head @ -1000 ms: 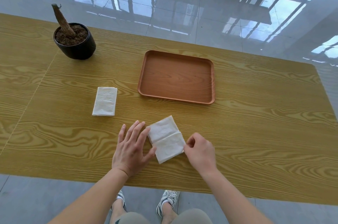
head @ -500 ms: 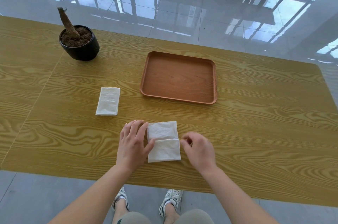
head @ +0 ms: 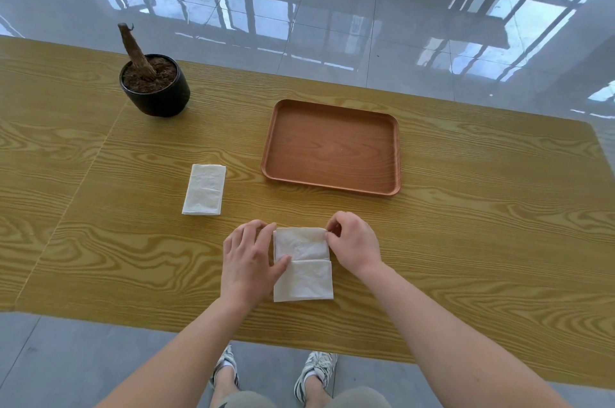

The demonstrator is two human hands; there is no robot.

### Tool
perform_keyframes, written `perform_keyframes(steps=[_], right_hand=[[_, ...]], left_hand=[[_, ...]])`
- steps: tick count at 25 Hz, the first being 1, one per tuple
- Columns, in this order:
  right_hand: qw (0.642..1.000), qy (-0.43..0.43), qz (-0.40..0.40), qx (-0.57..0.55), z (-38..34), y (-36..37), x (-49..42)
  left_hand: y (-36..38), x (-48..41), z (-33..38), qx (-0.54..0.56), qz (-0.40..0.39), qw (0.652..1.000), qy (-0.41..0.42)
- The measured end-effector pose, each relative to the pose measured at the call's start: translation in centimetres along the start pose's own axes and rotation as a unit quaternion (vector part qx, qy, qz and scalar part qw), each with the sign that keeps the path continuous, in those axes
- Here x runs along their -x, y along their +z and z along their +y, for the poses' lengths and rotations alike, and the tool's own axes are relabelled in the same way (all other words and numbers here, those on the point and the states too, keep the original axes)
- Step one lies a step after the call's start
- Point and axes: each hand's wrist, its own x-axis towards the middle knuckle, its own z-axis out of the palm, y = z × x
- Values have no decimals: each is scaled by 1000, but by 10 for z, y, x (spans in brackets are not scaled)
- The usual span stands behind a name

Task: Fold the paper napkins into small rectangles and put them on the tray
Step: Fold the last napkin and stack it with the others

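A white paper napkin (head: 303,266) lies flat near the table's front edge, with a crease across its middle. My left hand (head: 248,259) rests along its left side, fingers spread, thumb pressing on the crease. My right hand (head: 354,243) pinches the napkin's far right corner between thumb and forefinger. A second white napkin (head: 204,189), folded into a narrow rectangle, lies to the left, apart from both hands. The brown wooden tray (head: 332,186) sits beyond the napkins and holds nothing.
A black pot (head: 163,98) with soil and a bare stump stands at the far left of the wooden table (head: 482,224). Beyond the table's far edge is glossy tiled floor. My feet show below the front edge.
The napkin has been turned from a slant to square with the table edge. My right hand moved from the napkin's near right side up to its far right corner. My left hand stayed beside it.
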Motion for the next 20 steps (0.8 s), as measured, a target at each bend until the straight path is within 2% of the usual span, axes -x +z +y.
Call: perform_keyframes(steps=[5,10,12,14,16,20], right_hand=[[998,6,-8,-56,7,-6,6],[989,27,-7,-147,7,-11,9],[982,29,-4,-187,6,-13,8],[976,30,-6,-217,4,-15,9],[975,24,-12,-220,3,-16,13],[988,-40,-3,-147,0,-20,27]], left_hand=[[-4,-9,6,24,-4,999,-38],[-15,-32,14,25,-84,993,-73],[-19,-38,20,76,-97,989,-83],[-21,-38,22,162,-74,979,-97],[-24,-32,23,204,-47,974,-84],[-27,-12,21,170,9,985,7]])
